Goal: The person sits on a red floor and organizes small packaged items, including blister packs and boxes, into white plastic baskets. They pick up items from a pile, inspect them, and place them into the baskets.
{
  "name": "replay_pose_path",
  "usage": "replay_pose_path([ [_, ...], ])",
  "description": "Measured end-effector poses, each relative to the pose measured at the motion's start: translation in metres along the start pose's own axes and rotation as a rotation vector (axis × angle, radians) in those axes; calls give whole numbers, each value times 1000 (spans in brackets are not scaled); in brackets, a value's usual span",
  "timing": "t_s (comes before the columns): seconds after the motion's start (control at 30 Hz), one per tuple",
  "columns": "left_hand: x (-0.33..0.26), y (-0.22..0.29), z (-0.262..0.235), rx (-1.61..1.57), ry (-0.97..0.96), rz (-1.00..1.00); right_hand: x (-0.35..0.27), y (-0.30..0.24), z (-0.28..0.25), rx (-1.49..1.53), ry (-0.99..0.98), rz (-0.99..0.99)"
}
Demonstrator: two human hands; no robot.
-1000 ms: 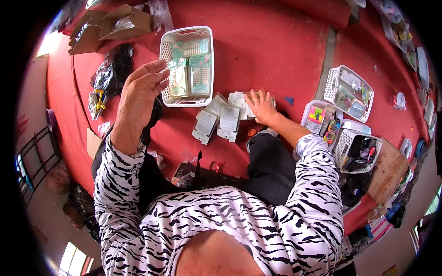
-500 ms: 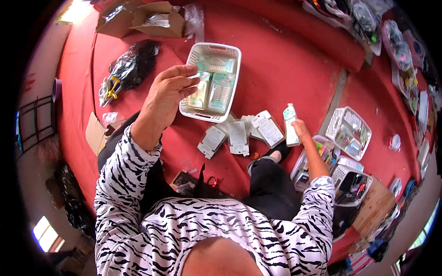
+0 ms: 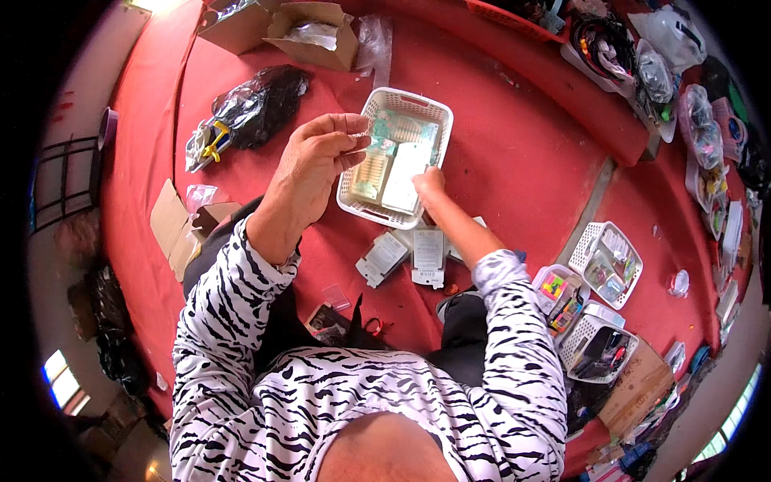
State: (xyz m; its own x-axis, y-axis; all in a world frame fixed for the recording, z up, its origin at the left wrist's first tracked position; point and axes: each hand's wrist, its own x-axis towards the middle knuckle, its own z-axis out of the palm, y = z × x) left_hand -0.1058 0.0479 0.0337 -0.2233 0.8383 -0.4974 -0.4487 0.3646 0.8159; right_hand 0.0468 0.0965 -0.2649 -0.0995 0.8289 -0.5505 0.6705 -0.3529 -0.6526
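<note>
Two hands work over a white slotted plastic basket (image 3: 365,120). The left hand (image 3: 309,165) pinches a small clear packet (image 3: 371,143) above it. The right hand (image 3: 427,181), fingers curled, touches a flat packet (image 3: 401,165) lying lengthwise inside.

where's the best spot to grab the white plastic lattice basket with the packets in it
Probably the white plastic lattice basket by its bare far rim, coming from above with fingers over the edge. It sits flat on the red cloth, its walls flare outward, and the right hand already occupies the near side.
</note>
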Motion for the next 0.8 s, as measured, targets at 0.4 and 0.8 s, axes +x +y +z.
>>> replay_pose_path([
  [0.4,-7,-3,-11,60,21,-47,-31,-53,-22,-734,-187,-291],
  [0.8,-11,1,-11,81,60,-47,-38,-40,21,-871,-243,-462],
])
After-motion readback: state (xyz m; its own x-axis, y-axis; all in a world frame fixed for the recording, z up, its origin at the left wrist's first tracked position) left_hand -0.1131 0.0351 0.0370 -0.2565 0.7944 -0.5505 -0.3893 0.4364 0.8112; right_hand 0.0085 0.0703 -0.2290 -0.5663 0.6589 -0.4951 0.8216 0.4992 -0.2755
